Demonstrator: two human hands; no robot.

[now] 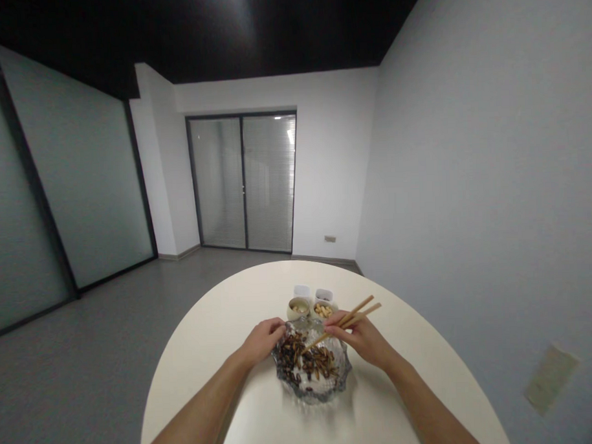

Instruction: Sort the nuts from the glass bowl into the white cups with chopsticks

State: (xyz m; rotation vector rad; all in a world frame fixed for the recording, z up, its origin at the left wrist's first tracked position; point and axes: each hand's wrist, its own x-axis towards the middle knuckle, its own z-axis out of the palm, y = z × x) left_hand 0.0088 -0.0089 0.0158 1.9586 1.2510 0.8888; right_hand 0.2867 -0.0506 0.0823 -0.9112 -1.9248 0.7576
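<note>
A clear glass bowl (313, 397) with a scalloped rim stands on the table in front of me. Small dark-brown, elongated pieces (321, 361) lie in it, too small to name surely. My left hand (265, 338) grips the bowl's left rim, fingers closed over the edge. Above the bowl's right side, my right hand (354, 333) is closed around a pair of wooden chopsticks (361, 312). Their tips reach down among the brown pieces near the bowl's middle; whether they pinch one I cannot tell.
Just behind the glass bowl are a small bowl (299, 304) with pale pieces, another container with tan, nut-like pieces (323, 310), and two small white containers (301, 290). Everything rests on a round cream table (207, 329). A wall (470, 209) runs along the right.
</note>
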